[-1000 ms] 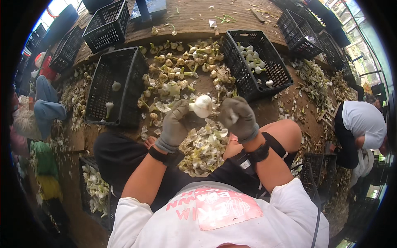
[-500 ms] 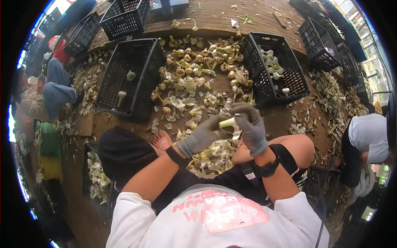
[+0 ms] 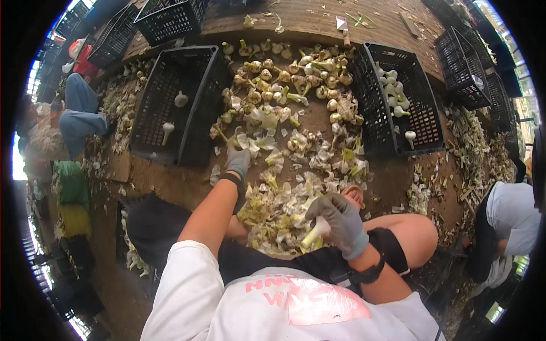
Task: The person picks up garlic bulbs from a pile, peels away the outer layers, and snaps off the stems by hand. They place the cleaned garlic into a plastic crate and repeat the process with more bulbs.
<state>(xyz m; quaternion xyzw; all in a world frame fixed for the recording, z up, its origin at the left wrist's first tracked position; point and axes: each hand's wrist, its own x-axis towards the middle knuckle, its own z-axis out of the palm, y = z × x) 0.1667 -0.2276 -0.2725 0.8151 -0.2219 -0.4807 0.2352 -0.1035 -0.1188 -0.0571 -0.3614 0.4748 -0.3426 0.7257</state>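
Observation:
In my right hand (image 3: 341, 223), gloved in grey, is a whitish garlic bulb with a pale green stem (image 3: 313, 234); the stem points down toward my lap. The fingers are closed round the bulb. My left hand (image 3: 238, 161), in the same kind of glove, reaches forward to the near left edge of the garlic spread on the ground. Its fingertips are partly hidden among bulbs and skins, so their grip is unclear. Beyond lie several unpeeled garlic bulbs (image 3: 266, 74) with cut stems. Loose garlic skins (image 3: 273, 219) are heaped between my legs.
A black crate (image 3: 196, 105) at left holds two bulbs; another crate (image 3: 424, 85) at right holds several white ones. A trowel-like tool (image 3: 344, 31) lies on the wooden boards (image 3: 307, 20) beyond. More crates stand farther off. People sit at left (image 3: 82, 113) and right (image 3: 512, 213).
My hands have parted. The left has let go of the stemmed garlic and moved forward and left to the spread. The right has drawn back toward my lap, keeping the garlic.

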